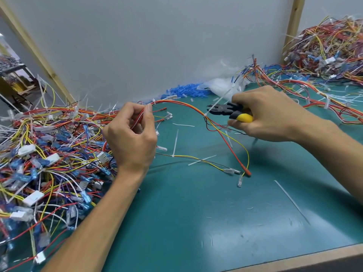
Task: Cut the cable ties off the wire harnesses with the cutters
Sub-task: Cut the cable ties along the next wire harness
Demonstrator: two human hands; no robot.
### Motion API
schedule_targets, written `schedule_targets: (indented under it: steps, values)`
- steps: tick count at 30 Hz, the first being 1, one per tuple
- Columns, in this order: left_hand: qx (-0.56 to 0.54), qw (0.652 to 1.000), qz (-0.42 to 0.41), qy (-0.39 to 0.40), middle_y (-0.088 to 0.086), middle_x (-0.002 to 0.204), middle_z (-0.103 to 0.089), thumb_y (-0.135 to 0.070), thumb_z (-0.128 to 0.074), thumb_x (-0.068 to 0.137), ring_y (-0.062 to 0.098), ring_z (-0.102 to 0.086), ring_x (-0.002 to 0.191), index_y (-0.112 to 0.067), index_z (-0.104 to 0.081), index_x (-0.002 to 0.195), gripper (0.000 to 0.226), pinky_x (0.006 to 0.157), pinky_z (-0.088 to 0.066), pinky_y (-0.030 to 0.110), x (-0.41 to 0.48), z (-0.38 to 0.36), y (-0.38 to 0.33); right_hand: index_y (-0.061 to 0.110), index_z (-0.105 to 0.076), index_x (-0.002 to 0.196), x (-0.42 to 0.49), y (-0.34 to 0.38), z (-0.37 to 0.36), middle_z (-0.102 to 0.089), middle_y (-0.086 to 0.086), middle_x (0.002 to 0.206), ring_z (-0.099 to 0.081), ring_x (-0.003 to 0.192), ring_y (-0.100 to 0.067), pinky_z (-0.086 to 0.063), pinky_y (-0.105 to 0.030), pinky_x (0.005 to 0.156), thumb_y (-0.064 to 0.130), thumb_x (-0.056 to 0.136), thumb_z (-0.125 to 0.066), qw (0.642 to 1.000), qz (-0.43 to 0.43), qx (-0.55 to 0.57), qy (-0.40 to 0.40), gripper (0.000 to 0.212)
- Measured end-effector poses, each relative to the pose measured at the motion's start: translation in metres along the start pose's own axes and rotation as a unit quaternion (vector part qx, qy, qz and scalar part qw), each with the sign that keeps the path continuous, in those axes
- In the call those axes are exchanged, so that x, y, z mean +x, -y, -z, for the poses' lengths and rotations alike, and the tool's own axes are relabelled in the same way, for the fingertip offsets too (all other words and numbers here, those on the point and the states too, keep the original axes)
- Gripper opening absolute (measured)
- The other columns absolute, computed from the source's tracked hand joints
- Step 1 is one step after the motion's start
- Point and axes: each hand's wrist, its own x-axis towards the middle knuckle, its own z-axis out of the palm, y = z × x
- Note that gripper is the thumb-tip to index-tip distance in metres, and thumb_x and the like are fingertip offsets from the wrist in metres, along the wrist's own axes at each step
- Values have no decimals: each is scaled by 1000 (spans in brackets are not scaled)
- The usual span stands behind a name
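My left hand pinches a wire harness of red, orange and yellow wires, lifted above the green mat. My right hand grips the black and yellow cutters. The cutter jaws point left at a white cable tie wrapped round the harness, and the tie's long tail sticks up to the right. Whether the jaws touch the tie I cannot tell. The harness wires hang down past the cutters to terminals lying on the mat.
A big tangle of harnesses fills the left side, and another pile sits at the back right. Cut white ties lie scattered on the mat. Blue sleeves and a clear plastic bag lie along the grey back wall.
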Motion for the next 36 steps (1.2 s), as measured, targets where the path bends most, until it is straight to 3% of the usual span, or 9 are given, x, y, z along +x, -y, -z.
schedule_targets:
  steps: [7,15,19,27,29,31,34,36]
  values:
    - [-8,1000,0,-3,-10,58,-55,-26,-67,99,17,-48,52,-10,-64,75,29,49,-35,33,1,0,1,32,-36,70,-1,-3,1,-48,7,70,-46,73,-32,-31,-36,54,30,86,-71,1000,17,-18,7,38]
    - [-11,1000,2,-2,-12,58,-53,-25,-67,100,14,-46,51,-12,-63,75,28,48,-33,31,0,-1,3,27,-43,72,0,-2,0,-51,4,69,-47,70,-31,-28,-33,51,23,84,-71,999,34,-19,-11,30]
    - [-17,1000,0,0,-10,59,-55,-25,-66,100,18,-48,52,-10,-64,75,29,49,-35,37,0,0,3,18,-51,71,-1,0,0,-47,-3,58,-43,61,-28,-33,-35,51,28,84,-71,1000,19,-19,-13,26]
    - [14,1000,-5,11,-10,60,-56,-28,-65,100,16,-51,54,-14,-65,77,26,53,-39,37,-1,2,-1,19,-44,57,1,4,4,-40,-9,51,-29,57,-28,-31,-41,52,35,78,-73,998,-24,59,7,39]
    - [85,996,-20,30,-8,74,-62,-32,-63,99,21,-58,71,-17,-69,91,17,67,-46,40,-1,3,-4,16,-44,57,2,5,4,-42,-17,56,-27,58,-26,-28,-40,54,31,79,-78,995,-41,90,14,43]
    - [192,978,-52,59,-3,109,-66,-38,-61,95,28,-57,102,-22,-67,123,32,89,-42,44,1,2,-8,14,-45,58,1,7,5,-40,-17,58,-25,58,-23,-26,-38,54,34,77,-75,993,-46,106,24,40]
    - [266,945,-165,93,5,158,-41,-44,-59,91,29,-39,140,-36,-43,155,66,110,-29,50,4,2,-20,13,-44,60,-1,15,4,-34,-9,56,-21,57,-19,-23,-37,52,39,70,-65,992,-26,114,49,34]
    - [211,934,-246,151,4,166,-31,-42,-56,95,25,-31,150,-39,-45,154,60,115,-24,50,-3,-2,-29,13,-42,60,-2,20,4,-35,-12,58,-20,58,-18,-22,-38,52,38,68,-63,991,-7,119,56,34]
